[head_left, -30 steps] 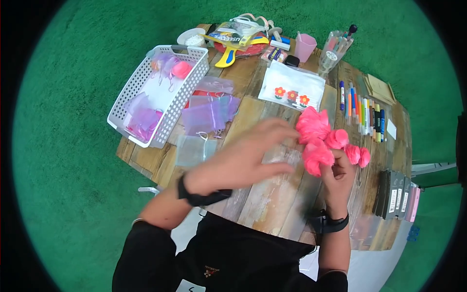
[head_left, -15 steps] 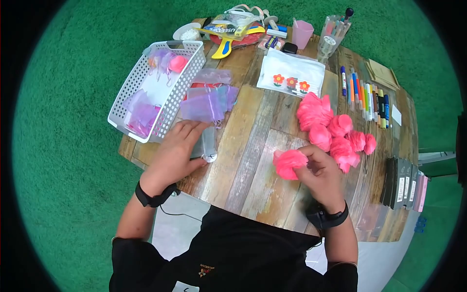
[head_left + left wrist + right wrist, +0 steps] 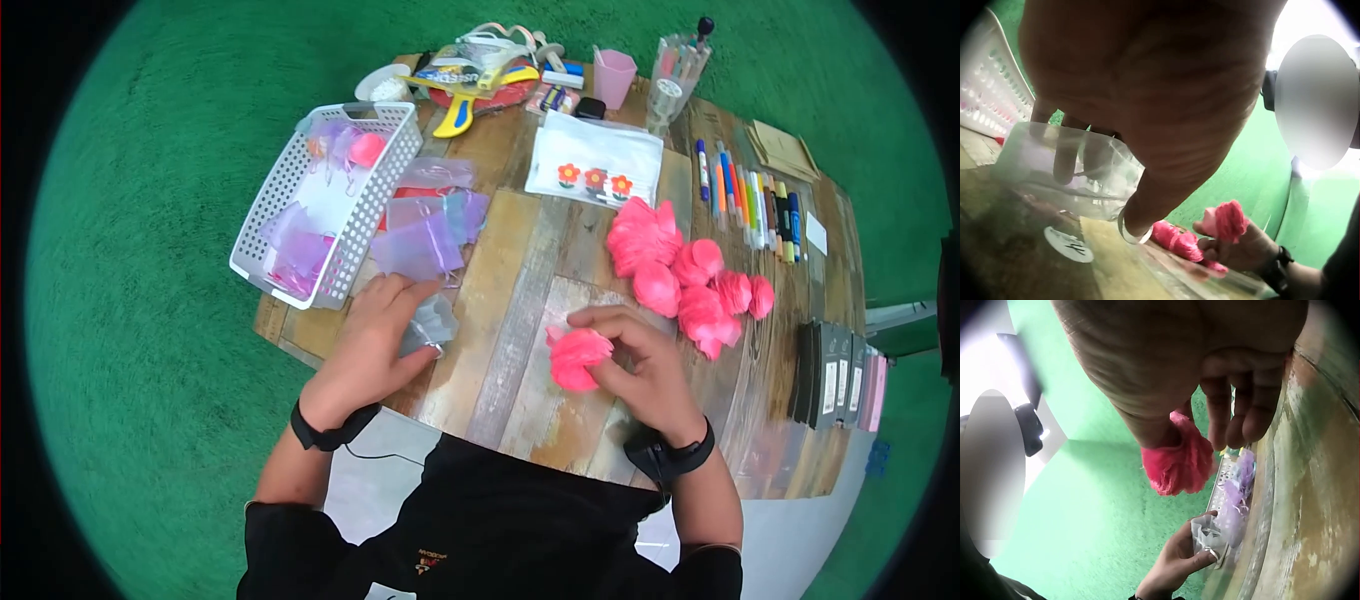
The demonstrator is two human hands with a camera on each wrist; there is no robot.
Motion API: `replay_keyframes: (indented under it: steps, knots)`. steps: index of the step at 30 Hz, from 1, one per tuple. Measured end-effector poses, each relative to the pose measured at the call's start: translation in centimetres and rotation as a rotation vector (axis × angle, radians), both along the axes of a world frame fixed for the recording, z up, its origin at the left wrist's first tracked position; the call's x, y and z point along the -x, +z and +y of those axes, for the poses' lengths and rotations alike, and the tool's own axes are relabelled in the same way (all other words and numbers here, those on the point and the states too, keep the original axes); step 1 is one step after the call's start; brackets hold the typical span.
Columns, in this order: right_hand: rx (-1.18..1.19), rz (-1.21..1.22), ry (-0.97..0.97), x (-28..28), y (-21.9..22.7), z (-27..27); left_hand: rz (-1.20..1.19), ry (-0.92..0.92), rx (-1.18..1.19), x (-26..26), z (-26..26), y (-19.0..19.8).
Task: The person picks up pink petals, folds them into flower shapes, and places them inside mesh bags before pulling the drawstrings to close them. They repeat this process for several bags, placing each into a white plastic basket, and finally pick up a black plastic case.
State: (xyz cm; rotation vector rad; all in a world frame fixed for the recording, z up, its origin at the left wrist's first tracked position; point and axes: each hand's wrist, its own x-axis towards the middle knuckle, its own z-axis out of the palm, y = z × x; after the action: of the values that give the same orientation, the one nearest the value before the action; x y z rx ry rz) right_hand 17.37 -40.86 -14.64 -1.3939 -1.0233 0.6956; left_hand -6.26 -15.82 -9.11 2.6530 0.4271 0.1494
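Note:
In the head view my left hand [image 3: 372, 335] grips a pale, see-through drawstring pouch [image 3: 435, 322] between fingers and thumb, near the table's front left. The left wrist view shows the fingers against the sheer pouch [image 3: 1035, 162], with a white ribbon at the thumb. My right hand [image 3: 645, 370] pinches a pink ruffled ball [image 3: 580, 360] with thumb and fingertips, over the front middle of the table. That ball [image 3: 1179, 462] also shows below the hand in the right wrist view. Behind it, several more pink ruffled balls [image 3: 700, 262] lie in a cluster.
Left of the pouch stands a white perforated basket [image 3: 345, 255] holding filled purple pouches. Flat purple pouches [image 3: 425, 240] lie beside it. A white flower-print bag [image 3: 595, 158], markers [image 3: 750, 200], a pink cup [image 3: 613, 78] and dark boxes [image 3: 830, 375] sit around the back and right.
My left hand came from the pink balls to the pale pouch, which now bunches up in its grip. My right hand brought one pink ball forward and left of the cluster.

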Motion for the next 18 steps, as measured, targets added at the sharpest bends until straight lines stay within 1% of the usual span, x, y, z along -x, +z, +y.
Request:
replay_keyframes:
  steps: [1,4,5,7,10,13,16,18]
  knots:
    - [-0.036,-0.057,0.0,-0.1,-0.1,0.0,-0.028,-0.004,0.078,0.0,-0.4,0.1]
    - [-0.032,-0.01,0.052,-0.2,0.5,-0.3,-0.114,-0.07,0.246,-0.9,-1.8,0.3]
    - [-0.008,0.033,0.044,-0.2,0.7,-0.6,-0.145,-0.101,0.291,-1.5,-2.3,0.3]
    - [0.04,0.115,0.022,-0.1,1.2,-1.2,-0.17,-0.175,0.31,-2.9,-3.2,0.0]
    - [-0.012,0.377,0.046,-0.2,1.4,-1.6,-0.2,-0.27,0.342,-5.3,-4.5,-0.7]
    - [0.04,0.501,0.093,-1.0,1.7,-2.0,-0.219,-0.319,0.347,-7.0,-5.5,-1.0]
    - [0.043,0.529,0.109,-1.1,1.9,-1.9,-0.263,-0.362,0.335,-8.1,-5.9,-1.5]
    - [0.049,0.396,0.08,-1.3,1.6,-1.9,-0.285,-0.377,0.327,-8.6,-6.1,-1.8]
